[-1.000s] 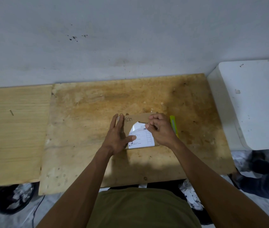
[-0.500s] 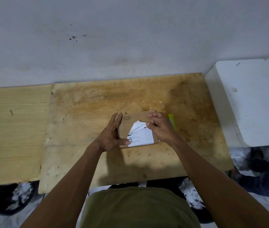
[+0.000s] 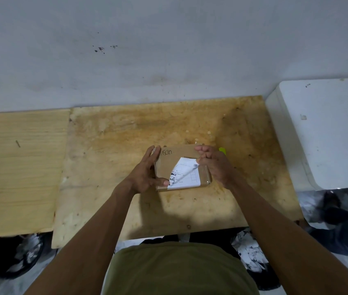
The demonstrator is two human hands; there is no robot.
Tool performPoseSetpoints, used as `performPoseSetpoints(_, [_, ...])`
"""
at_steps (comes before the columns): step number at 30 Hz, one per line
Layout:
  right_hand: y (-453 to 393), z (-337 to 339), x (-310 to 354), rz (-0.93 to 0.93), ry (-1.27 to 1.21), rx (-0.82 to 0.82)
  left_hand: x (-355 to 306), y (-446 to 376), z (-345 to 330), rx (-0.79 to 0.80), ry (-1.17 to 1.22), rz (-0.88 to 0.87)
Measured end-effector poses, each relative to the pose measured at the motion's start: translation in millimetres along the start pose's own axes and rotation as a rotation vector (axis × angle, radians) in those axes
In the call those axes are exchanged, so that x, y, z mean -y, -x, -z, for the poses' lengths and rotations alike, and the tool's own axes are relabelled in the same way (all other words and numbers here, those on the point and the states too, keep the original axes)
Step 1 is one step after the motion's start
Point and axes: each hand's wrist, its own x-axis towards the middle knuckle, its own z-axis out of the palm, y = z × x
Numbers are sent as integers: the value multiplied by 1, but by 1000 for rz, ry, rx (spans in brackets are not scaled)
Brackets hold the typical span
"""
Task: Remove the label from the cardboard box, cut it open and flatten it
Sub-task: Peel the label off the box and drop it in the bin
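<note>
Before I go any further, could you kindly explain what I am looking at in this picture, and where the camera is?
There is no machine here. The camera sits on a person's head and looks forward and down, so both arms reach into the view from the bottom edge.

A plywood board serves as the work surface, against a grey wall, with a paler wooden board to its left and a white foam box to its right.

On the plywood is a small cardboard box with handwriting on top. The left hand steadies its left side, thumb pressing near the lower corner of the label. The right hand pinches the upper corner of the white shipping label and is peeling it off; about half is folded back, the rest is stuck.

A yellow-green object peeks out behind the right hand; I cannot tell what it is.
</note>
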Motion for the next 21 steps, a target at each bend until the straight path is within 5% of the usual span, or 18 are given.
performPoseSetpoints(4, [6, -4, -3, 38, 92, -21, 0, -2, 0, -12, -51, 13])
performPoseSetpoints(7, [12, -5, -9, 295, 501, -144, 2, -2, 0, -26, -120, 5])
performPoseSetpoints(10, [31, -1, -20, 459, 625, -234, 2, -2, 0, -33, -138, -2])
performPoseSetpoints(14, [56, 6, -44, 363, 541, -248, 0, -3, -2, -40, -154, 12])
performPoseSetpoints(21, [69, 21, -52, 158, 331, -9, -7, -1, -6, -54, -213, 9])
